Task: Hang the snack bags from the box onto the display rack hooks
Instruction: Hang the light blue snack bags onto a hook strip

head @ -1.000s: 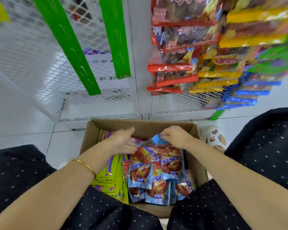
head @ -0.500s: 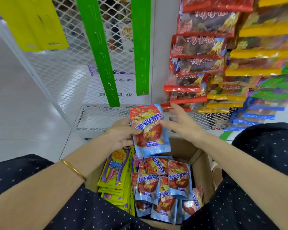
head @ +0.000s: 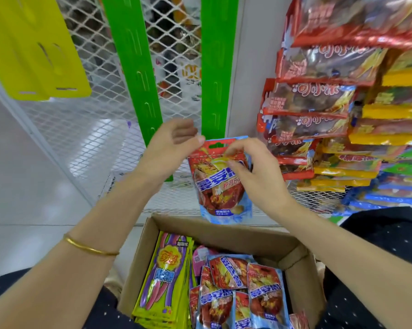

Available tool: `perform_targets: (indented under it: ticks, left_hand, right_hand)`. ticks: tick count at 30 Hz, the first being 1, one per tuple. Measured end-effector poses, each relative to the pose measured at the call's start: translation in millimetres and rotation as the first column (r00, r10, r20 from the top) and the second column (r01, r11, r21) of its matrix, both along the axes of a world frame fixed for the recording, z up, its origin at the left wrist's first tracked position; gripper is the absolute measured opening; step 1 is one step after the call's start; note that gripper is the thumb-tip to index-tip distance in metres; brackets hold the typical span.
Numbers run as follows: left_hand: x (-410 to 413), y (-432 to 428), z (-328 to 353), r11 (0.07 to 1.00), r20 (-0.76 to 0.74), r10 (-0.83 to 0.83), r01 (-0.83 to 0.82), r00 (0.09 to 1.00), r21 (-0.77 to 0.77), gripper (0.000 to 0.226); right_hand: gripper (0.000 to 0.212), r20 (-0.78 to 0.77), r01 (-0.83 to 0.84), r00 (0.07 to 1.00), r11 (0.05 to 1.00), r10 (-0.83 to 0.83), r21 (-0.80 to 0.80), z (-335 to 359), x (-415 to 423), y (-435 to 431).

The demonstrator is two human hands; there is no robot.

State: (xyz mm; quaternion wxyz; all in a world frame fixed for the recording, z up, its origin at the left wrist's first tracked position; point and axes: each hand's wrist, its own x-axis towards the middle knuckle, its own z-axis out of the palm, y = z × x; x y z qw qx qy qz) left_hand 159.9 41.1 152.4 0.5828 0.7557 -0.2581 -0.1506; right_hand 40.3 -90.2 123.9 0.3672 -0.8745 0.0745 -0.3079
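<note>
A red and blue snack bag hangs upright in the air just below the right green hanging strip. My right hand pinches its upper part from the right. My left hand has its fingertips closed on the bag's top left corner. The bag's top edge with the hang hole sits just under the strip's lower end. The open cardboard box lies below between my knees, holding more red and blue bags and yellow-green bags.
A second green strip and yellow strips hang on the white wire mesh rack. Rows of hung red bags and yellow bags crowd the right side. White floor tiles lie at the left.
The bag came out of the box and rose up to the right green strip. My right hand, open beside it half a second ago, has closed on its top. The camera tilted up.
</note>
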Motion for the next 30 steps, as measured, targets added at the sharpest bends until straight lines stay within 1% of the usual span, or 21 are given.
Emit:
perform_targets:
  ticks: [3, 6, 8, 13, 18, 22, 26, 28, 30]
  left_hand:
    - [2.1, -12.1, 2.6, 1.000, 0.065, 0.005, -0.006, 0.998, 0.002, 0.027]
    - [-1.8, -20.8, 2.9, 1.000, 0.112, -0.011, 0.009, 0.994, 0.013, 0.001]
    - [-4.3, -26.1, 0.0, 0.999, 0.137, -0.021, 0.015, 0.990, 0.039, 0.013]
    - [-10.1, -32.7, -0.2, 0.999, 0.069, -0.044, 0.043, 0.997, 0.021, 0.022]
    - [-10.0, -34.0, -1.1, 0.999, 0.068, -0.032, 0.032, 0.997, 0.009, 0.023]
    - [-9.9, -30.7, -3.8, 1.000, 0.065, -0.028, 0.028, 0.998, -0.002, 0.019]
    - [-10.6, -27.3, -12.8, 0.998, 0.106, -0.061, 0.058, 0.993, 0.032, 0.021]
    - [-10.6, -26.1, -16.5, 0.998, 0.110, -0.067, 0.064, 0.992, 0.028, 0.022]
    - [-10.2, -24.9, -18.8, 0.997, 0.130, -0.072, 0.068, 0.989, 0.033, 0.023]
  right_hand:
    - [0.020, 0.005, 0.017, 1.000, 1.000, -0.017, 0.015, -3.0, 8.2, 2.9]
    - [0.028, 0.023, 0.051, 0.998, 0.998, -0.051, 0.022, -6.4, 11.6, 3.5]
    - [0.031, 0.020, 0.059, 0.998, 0.998, -0.060, 0.018, -8.9, 11.3, 3.7]
    - [0.032, 0.015, 0.091, 0.996, 0.996, -0.091, 0.002, -15.8, 8.7, 2.1]
    - [0.030, -0.009, 0.100, 0.995, 0.995, -0.100, 0.008, -18.1, 8.0, 1.1]
    - [0.030, -0.044, 0.095, 0.995, 0.995, -0.094, 0.014, -25.5, 6.9, 0.8]
    - [0.031, -0.120, 0.053, 0.992, 0.998, -0.049, 0.023, -33.3, 3.6, 2.0]
    - [0.034, -0.131, 0.033, 0.991, 0.999, -0.031, 0.013, -34.6, -1.1, 1.8]
    - [0.039, -0.156, 0.020, 0.987, 0.999, -0.027, -0.045, -36.2, -9.9, 2.3]
